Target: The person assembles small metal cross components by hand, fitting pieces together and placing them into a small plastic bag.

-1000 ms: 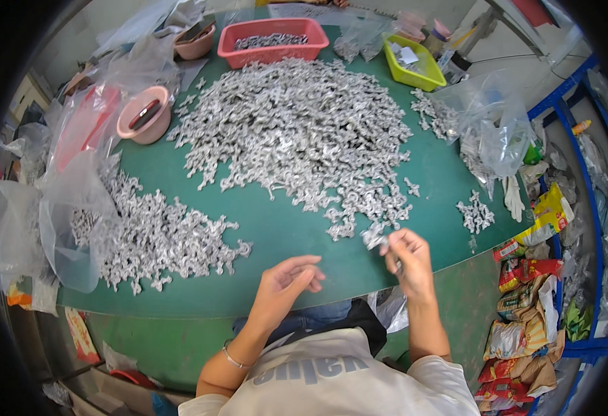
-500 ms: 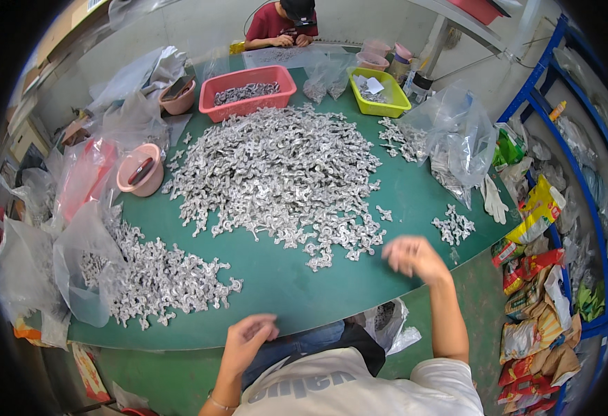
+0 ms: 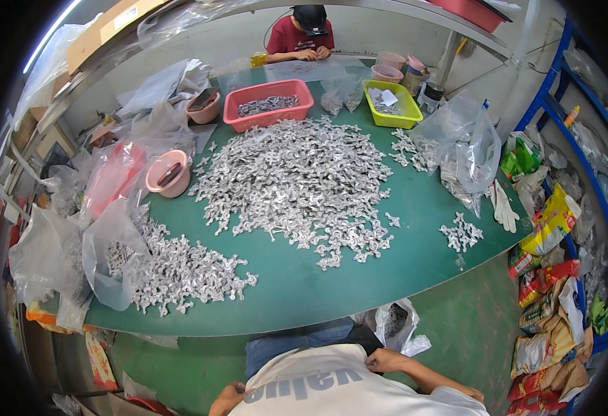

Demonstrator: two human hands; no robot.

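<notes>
Head view: your right hand (image 3: pixel 386 360) is down at your lap, below the near edge of the green desk (image 3: pixel 415 229), its grip closed in a pinch on the hem of your white shirt (image 3: pixel 331 388). Your left hand (image 3: pixel 226 400) sits low at your left side, mostly hidden by the shirt, so you cannot tell whether its grip is apart or together. Neither hand touches the metal parts. The big heap of small silvery metal parts (image 3: pixel 297 184) lies mid-desk, well apart from both hands. A smaller heap (image 3: pixel 186 270) lies near the left edge, spilling from a clear bag (image 3: pixel 109 256). A little cluster (image 3: pixel 460 234) lies to the right. A red tray (image 3: pixel 269 104) and a yellow tray (image 3: pixel 390 104) stand at the far side, where another person (image 3: pixel 302 35) sits.
</notes>
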